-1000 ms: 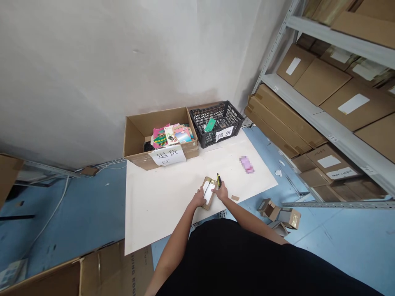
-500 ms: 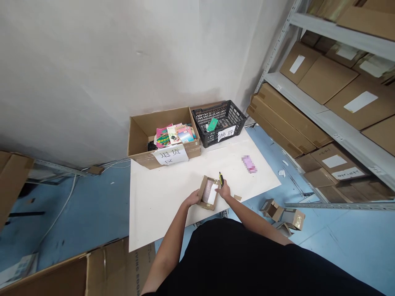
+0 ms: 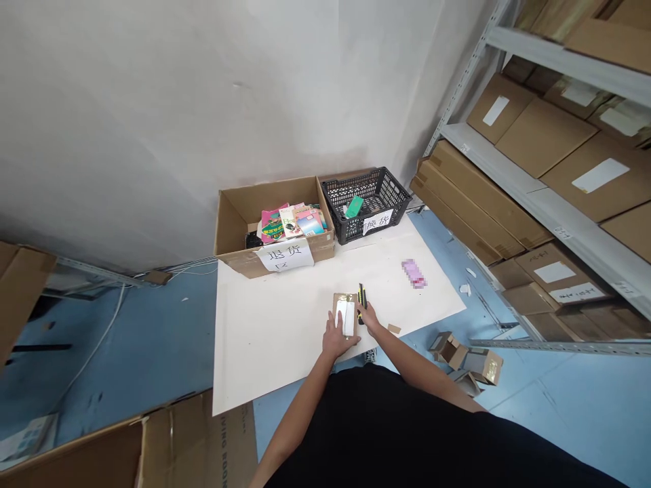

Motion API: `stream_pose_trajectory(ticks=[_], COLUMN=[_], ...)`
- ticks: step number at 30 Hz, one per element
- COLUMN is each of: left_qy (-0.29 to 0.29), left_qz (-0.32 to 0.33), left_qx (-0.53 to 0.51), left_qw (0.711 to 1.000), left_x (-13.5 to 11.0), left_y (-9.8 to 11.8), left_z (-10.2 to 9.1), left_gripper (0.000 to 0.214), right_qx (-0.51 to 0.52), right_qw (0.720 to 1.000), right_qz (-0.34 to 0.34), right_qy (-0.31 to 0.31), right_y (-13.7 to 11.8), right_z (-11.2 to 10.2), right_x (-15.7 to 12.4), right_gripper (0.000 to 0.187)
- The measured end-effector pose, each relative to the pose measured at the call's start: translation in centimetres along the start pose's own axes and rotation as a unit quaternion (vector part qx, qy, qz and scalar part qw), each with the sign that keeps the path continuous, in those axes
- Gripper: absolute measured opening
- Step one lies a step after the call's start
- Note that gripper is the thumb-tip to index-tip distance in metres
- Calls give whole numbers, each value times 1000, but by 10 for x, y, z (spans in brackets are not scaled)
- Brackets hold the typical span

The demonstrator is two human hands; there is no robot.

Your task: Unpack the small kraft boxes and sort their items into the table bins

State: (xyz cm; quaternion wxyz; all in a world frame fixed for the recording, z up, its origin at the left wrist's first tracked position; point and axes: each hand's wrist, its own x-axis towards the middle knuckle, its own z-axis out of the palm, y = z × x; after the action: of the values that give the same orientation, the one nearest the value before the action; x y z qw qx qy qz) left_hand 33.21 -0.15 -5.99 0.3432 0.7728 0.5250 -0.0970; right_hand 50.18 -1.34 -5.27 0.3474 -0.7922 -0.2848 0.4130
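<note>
A small brown cardboard parcel with a white label lies on the white sheet near its front edge. My left hand rests flat on the parcel's near end, fingers stretched over it. My right hand sits just right of the parcel, closed round a yellow and black utility knife that points away from me along the parcel's right side.
At the sheet's far edge stand an open cardboard box of colourful packets and a black plastic crate holding a green item. A pink item lies at right. Metal shelving with brown cartons fills the right; opened small boxes lie on the blue floor.
The parcel was tilted up in my left hand half a second ago; now it lies flat with my left hand pressed on top. The knife hand stays beside it.
</note>
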Motion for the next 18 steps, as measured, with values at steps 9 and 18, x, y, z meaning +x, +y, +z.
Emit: stream_pose_trajectory(ticks=[9, 18], left_qy=[36, 56], left_qz=[-144, -46], left_qx=[-198, -495], left_qw=[969, 866], left_x=[5, 19], left_y=[-115, -118], left_z=[-26, 16], left_gripper=[76, 64], right_qx=[241, 127], right_qw=[965, 989], right_qz=[46, 62], right_qy=[-90, -41], right_y=[-18, 9], right_z=[41, 76], right_x=[4, -14], right_gripper=[44, 49])
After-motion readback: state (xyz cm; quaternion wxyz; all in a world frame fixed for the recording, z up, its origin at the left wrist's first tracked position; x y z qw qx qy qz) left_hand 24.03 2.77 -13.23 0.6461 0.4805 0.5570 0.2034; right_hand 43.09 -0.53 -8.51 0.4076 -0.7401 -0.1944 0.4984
